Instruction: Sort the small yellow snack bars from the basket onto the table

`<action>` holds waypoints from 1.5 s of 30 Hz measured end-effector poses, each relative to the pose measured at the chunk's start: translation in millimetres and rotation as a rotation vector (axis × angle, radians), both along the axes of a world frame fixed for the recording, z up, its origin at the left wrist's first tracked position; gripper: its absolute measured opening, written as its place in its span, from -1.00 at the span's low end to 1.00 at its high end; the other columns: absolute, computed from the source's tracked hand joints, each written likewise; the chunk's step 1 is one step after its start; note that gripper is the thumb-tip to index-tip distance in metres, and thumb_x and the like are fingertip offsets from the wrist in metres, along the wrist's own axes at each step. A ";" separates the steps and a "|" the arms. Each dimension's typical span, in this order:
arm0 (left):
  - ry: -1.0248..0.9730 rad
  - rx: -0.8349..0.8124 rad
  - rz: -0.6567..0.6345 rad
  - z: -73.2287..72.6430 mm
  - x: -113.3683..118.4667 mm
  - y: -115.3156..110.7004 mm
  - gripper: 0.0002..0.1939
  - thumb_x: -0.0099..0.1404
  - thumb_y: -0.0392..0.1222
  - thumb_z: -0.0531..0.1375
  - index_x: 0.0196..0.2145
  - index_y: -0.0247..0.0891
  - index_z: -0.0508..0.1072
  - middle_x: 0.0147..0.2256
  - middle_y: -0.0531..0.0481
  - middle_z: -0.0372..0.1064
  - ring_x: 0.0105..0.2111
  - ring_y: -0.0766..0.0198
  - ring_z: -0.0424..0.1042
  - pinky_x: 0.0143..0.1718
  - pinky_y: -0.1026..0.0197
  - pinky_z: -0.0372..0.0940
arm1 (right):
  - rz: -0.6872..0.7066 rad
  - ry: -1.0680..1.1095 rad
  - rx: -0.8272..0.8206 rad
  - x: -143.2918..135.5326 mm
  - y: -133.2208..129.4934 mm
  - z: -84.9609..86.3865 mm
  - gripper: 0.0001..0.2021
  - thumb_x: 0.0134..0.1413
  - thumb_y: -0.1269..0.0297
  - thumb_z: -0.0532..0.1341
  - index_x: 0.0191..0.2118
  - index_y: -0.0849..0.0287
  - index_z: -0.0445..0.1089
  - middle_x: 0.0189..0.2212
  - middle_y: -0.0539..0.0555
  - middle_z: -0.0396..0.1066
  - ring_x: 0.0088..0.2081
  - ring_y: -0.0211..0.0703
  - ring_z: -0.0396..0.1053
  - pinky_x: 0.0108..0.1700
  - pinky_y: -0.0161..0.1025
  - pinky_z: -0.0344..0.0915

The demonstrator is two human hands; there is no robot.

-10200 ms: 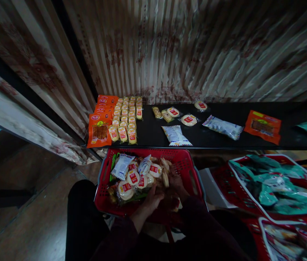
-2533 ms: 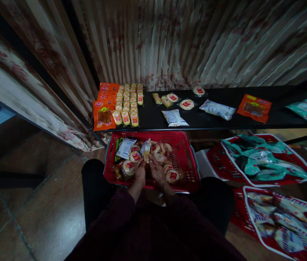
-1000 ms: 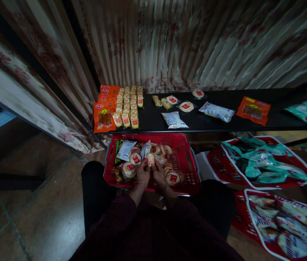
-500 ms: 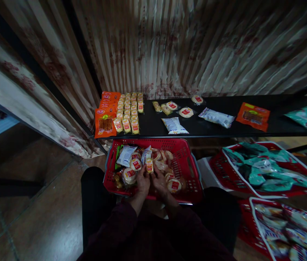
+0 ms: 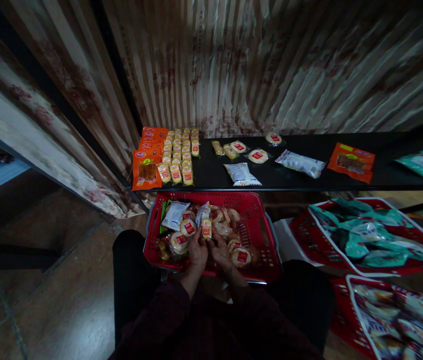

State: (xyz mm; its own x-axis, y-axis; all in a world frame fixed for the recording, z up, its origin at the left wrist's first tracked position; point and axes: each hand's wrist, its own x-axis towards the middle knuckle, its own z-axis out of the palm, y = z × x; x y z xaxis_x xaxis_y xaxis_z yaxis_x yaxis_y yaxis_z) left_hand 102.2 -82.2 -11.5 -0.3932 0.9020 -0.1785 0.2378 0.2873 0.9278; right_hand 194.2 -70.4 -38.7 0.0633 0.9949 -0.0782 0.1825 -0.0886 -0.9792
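Observation:
Between my fingertips is a small yellow snack packet [image 5: 206, 228] with a red and white label, upright above the basket. My left hand [image 5: 198, 251] grips it from the left, and my right hand [image 5: 220, 252] from the right, both with fingers closed. Beneath them is a red plastic basket [image 5: 251, 200] between my knees. In it lie round wrapped crackers [image 5: 179, 242], a white and blue packet [image 5: 175, 214] and several other wrapped snacks. My hands cover part of the contents.
Above the basket runs a black shelf [image 5: 211, 172] with rows of yellow packets [image 5: 176, 155], orange packets [image 5: 147, 167] and scattered snacks. At right stand a basket of green bags [image 5: 369, 235] and a basket of white packets [image 5: 406, 320]. A striped curtain [image 5: 211, 65] hangs behind.
The whole view has shifted very slightly. Both hands keep hold of the yellow packet over the basket, and nothing else has visibly moved.

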 end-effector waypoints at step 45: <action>0.141 0.211 0.066 65.0 -2.4 31.7 -0.68 0.21 -0.38 -0.01 -0.11 -0.27 0.38 -0.10 -0.17 0.37 -0.04 0.16 0.34 0.04 0.07 0.22 | -0.081 0.168 0.091 -20.2 38.8 74.5 -0.52 -0.04 0.15 0.21 0.05 0.13 0.35 0.03 0.17 0.40 0.02 -0.01 0.37 0.14 0.03 0.23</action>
State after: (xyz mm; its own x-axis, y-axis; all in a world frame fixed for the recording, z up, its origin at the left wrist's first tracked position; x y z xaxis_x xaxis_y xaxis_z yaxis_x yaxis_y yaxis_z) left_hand 99.7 -50.6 53.4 -0.4598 0.8851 0.0720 0.3563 0.1096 0.9279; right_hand 173.9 -31.7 35.8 0.1366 0.9906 -0.0044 0.0113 -0.0060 -0.9999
